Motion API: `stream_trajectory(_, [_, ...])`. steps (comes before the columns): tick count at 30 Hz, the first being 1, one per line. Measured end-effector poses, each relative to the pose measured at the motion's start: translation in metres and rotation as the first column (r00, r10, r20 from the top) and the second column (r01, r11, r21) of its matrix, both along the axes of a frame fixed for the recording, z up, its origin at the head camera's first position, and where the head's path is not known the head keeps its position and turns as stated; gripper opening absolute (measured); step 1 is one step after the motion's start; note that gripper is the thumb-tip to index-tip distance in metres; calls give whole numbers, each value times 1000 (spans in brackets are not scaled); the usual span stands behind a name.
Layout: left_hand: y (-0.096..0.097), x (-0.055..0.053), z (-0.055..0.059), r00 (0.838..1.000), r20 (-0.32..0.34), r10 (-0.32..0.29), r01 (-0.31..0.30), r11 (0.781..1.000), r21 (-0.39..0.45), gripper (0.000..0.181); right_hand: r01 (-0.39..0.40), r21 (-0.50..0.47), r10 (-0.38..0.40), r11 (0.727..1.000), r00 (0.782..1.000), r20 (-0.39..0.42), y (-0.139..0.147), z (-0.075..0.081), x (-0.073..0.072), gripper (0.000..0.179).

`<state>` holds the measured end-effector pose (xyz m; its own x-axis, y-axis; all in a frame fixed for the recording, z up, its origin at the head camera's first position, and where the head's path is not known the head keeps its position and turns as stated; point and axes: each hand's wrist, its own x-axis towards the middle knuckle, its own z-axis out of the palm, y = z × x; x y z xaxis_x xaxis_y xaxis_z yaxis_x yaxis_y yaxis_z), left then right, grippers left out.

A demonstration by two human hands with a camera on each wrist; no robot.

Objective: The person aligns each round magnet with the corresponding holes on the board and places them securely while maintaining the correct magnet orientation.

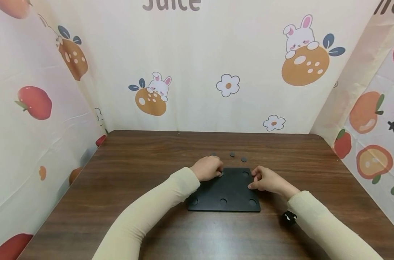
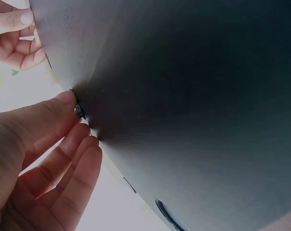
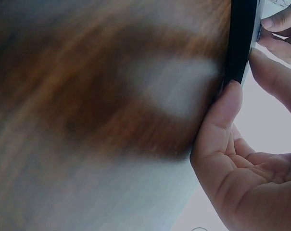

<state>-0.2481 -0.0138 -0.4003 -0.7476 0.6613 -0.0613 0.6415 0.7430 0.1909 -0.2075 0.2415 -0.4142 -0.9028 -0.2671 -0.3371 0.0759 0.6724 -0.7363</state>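
A flat black board [image 1: 236, 189] with shallow round recesses lies on the table. My left hand [image 1: 208, 168] reaches over its far edge and pinches a small dark disc [image 2: 79, 110] between thumb and fingertips, close over the board. In the left wrist view the disc stands on edge against the board's surface. At the board's right side, my right hand [image 1: 266, 179] holds the edge with thumb and finger; the right wrist view shows fingertips [image 3: 233, 91] against the board's dark side [image 3: 241, 38]. The left forearm covers part of the board's left side.
Behind the board lie loose dark discs: one disc [image 1: 232, 154], another disc [image 1: 244, 159], and a third disc [image 1: 213, 154] partly behind the left hand. The brown wooden table [image 1: 145, 151] meets a printed curtain [image 1: 197, 101] at the back and sides.
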Motion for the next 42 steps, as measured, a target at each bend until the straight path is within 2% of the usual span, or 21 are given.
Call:
stream_trajectory(10, [1, 2, 1, 1000, 15, -9, 9, 1000, 1, 11, 18, 2, -18, 1000, 1000, 3, 1, -3, 2, 51])
stream_trajectory(22, [-3, 3, -2, 1000, 20, -18, 18, 999, 31, 11, 5, -18, -5, 1000, 1000, -5, 1, -4, 0, 50])
stream_trajectory(27, [-8, 3, -3, 999, 48, 6, -9, 999, 53, 15, 6, -10, -6, 1000, 1000, -7, 1, -4, 2, 50])
stream_trajectory(31, [-15, 3, -2, 999, 33, 31, -33, 997, 70, 19, 9, -5, -9, 1000, 1000, -5, 0, -4, 3, 50])
stream_trajectory(36, [-27, 7, 6, 997, 28, 75, -77, 991, 113, 30, 11, -6, -11, 1000, 1000, -8, 0, -4, 2, 49])
stream_trajectory(42, [-41, 14, 16, 989, 75, 130, -141, 976, 167, 45, 10, -9, -10, 1000, 1000, -9, 1, -4, 0, 50])
